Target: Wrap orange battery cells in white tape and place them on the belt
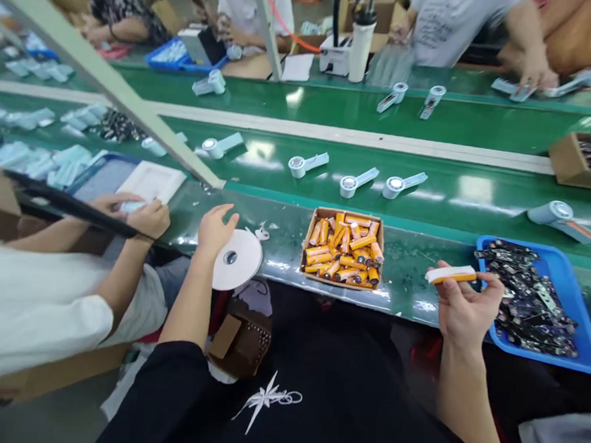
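Observation:
My right hand [466,304] grips an orange cylindrical battery [456,278] with a white strip along its upper side, left of a blue tray. My left hand [216,229] hovers at the upper left of a white tape roll [241,275]; its fingers are stretched out and hold nothing. Whether it touches the roll I cannot tell. Between my hands stands a cardboard box [340,283] full of orange batteries [347,245].
The blue tray [588,336] holds many black circuit parts. Light-blue handheld housings [348,186] lie along the green conveyor [271,196]. A co-worker's hands [148,219] work at my left. A slanted metal post [132,102] crosses the left side. Other people sit opposite.

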### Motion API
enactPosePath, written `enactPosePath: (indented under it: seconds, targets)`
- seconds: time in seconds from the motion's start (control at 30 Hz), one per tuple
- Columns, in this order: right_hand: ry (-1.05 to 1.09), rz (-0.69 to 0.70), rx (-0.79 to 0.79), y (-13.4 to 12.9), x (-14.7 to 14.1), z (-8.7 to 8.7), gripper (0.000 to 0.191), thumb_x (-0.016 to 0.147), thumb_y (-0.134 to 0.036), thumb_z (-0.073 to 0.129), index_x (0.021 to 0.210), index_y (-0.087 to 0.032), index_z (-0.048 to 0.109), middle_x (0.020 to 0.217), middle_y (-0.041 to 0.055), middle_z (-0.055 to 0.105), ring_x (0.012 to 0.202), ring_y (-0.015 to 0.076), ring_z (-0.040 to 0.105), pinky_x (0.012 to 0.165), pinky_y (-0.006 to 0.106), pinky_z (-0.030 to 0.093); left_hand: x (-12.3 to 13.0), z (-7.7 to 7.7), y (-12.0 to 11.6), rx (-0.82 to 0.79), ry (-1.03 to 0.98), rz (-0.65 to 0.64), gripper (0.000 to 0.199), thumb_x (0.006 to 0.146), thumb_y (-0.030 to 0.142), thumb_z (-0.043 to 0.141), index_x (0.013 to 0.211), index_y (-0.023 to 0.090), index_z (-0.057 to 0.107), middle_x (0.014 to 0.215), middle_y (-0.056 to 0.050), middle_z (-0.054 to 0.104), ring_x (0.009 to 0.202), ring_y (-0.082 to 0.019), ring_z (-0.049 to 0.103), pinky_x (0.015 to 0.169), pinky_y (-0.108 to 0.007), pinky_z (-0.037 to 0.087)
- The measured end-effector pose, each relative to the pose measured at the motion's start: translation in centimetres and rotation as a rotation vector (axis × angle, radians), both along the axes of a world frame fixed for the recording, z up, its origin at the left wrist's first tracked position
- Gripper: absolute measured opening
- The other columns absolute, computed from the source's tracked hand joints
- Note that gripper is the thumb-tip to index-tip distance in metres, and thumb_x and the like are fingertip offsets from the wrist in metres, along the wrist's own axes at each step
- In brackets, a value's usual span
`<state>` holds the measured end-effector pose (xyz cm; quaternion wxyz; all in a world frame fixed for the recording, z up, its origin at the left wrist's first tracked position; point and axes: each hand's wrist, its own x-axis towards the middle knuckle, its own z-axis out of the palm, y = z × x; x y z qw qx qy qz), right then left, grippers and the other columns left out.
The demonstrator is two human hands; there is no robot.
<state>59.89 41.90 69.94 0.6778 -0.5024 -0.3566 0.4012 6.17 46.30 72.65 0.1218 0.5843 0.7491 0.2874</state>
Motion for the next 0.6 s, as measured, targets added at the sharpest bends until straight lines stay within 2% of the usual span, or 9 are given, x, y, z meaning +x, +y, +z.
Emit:
enactPosePath:
  seconds: [0.07, 0.1, 0.13, 0.17, 0.27, 0.33, 0.43, 0.53, 0.6]
  targets:
    - [0.012, -0.021, -0.058, -0.4, 1.3, -0.7, 0.072, 0.066, -0.035, 0.099, 0.113, -0.031, 0.044, 0.09, 0.0046, 0.082, 0.1, 0.0347, 0.08, 0.083, 0.051, 0.069, 6.0, 0.6, 5.0, 0.036, 0.062, -0.164, 0.047, 0.101, 0.06, 0.054, 0.123, 0.023, 0.071, 0.127, 0.005, 0.076, 0.133, -0.02, 0.061, 0.125, -0.04, 0.04]
    - [0.017, -0.021, -0.072, -0.4, 1.8, -0.8, 0.074, 0.065, -0.036, 0.1, 0.112, -0.03, 0.043, 0.09, 0.0053, 0.082, 0.099, 0.0344, 0.081, 0.082, 0.05, 0.069, 10.1, 0.9, 7.7, 0.037, 0.085, -0.28, 0.048, 0.103, 0.056, 0.05, 0.127, 0.021, 0.071, 0.131, 0.004, 0.075, 0.132, -0.018, 0.062, 0.122, -0.034, 0.041]
    - [0.02, -0.012, -0.079, -0.2, 2.0, -0.7, 0.075, 0.064, -0.036, 0.1, 0.111, -0.03, 0.042, 0.091, 0.0056, 0.082, 0.097, 0.0337, 0.081, 0.083, 0.048, 0.069, 14.7, 1.2, 10.3, -0.003, 0.195, -0.481, 0.051, 0.108, 0.05, 0.042, 0.135, 0.015, 0.068, 0.139, -0.003, 0.071, 0.134, -0.02, 0.059, 0.122, -0.034, 0.04]
    - [0.023, 0.005, -0.077, 0.1, 2.1, -0.4, 0.074, 0.065, -0.036, 0.1, 0.109, -0.03, 0.041, 0.091, 0.0058, 0.082, 0.097, 0.0327, 0.081, 0.083, 0.046, 0.069, 19.4, 1.4, 12.9, 0.0, 0.228, -0.597, 0.047, 0.107, 0.047, 0.047, 0.133, 0.015, 0.07, 0.141, -0.006, 0.07, 0.134, -0.021, 0.059, 0.122, -0.034, 0.039]
    - [0.021, 0.095, -0.021, 1.2, 1.6, 1.5, 0.068, 0.071, -0.034, 0.098, 0.104, -0.03, 0.038, 0.095, 0.0059, 0.083, 0.1, 0.0303, 0.081, 0.086, 0.041, 0.069, 32.5, 1.7, 19.3, -0.006, 0.354, -0.757, 0.047, 0.101, 0.047, 0.063, 0.139, 0.018, 0.068, 0.153, -0.014, 0.06, 0.146, -0.03, 0.047, 0.127, -0.046, 0.031]
    - [0.002, 0.165, 0.049, 1.4, 1.4, 3.2, 0.062, 0.076, -0.032, 0.094, 0.104, -0.03, 0.039, 0.099, 0.0052, 0.083, 0.103, 0.0298, 0.08, 0.086, 0.041, 0.069, 38.5, 1.6, 22.2, -0.131, 0.491, -0.772, 0.052, 0.101, 0.049, 0.062, 0.141, 0.017, 0.067, 0.156, -0.02, 0.056, 0.149, -0.037, 0.042, 0.125, -0.052, 0.033]
    - [-0.062, 0.206, 0.129, 1.0, 2.3, 5.6, 0.054, 0.082, -0.028, 0.091, 0.112, -0.031, 0.047, 0.102, 0.0041, 0.083, 0.103, 0.0294, 0.08, 0.083, 0.04, 0.071, 42.6, 0.7, 24.4, -0.291, 0.593, -0.788, 0.042, 0.095, 0.037, 0.069, 0.126, 0.011, 0.075, 0.134, -0.026, 0.069, 0.131, -0.038, 0.06, 0.111, -0.048, 0.048]
    - [-0.136, 0.172, 0.192, 1.7, 4.1, 7.0, 0.048, 0.08, -0.025, 0.091, 0.114, -0.029, 0.058, 0.102, 0.0031, 0.083, 0.099, 0.0277, 0.081, 0.083, 0.037, 0.071, 42.8, -0.3, 25.5, -0.356, 0.636, -0.828, 0.036, 0.083, 0.024, 0.076, 0.118, 0.013, 0.079, 0.12, -0.023, 0.075, 0.121, -0.035, 0.068, 0.104, -0.046, 0.053]
    - [-0.207, 0.136, 0.242, 4.2, 5.2, 7.2, 0.047, 0.077, -0.025, 0.092, 0.115, -0.027, 0.064, 0.103, 0.002, 0.083, 0.1, 0.0264, 0.081, 0.087, 0.038, 0.07, 42.0, -0.7, 26.1, -0.384, 0.633, -0.877, 0.035, 0.079, 0.02, 0.077, 0.113, 0.016, 0.08, 0.118, -0.02, 0.077, 0.117, -0.032, 0.069, 0.103, -0.043, 0.053]
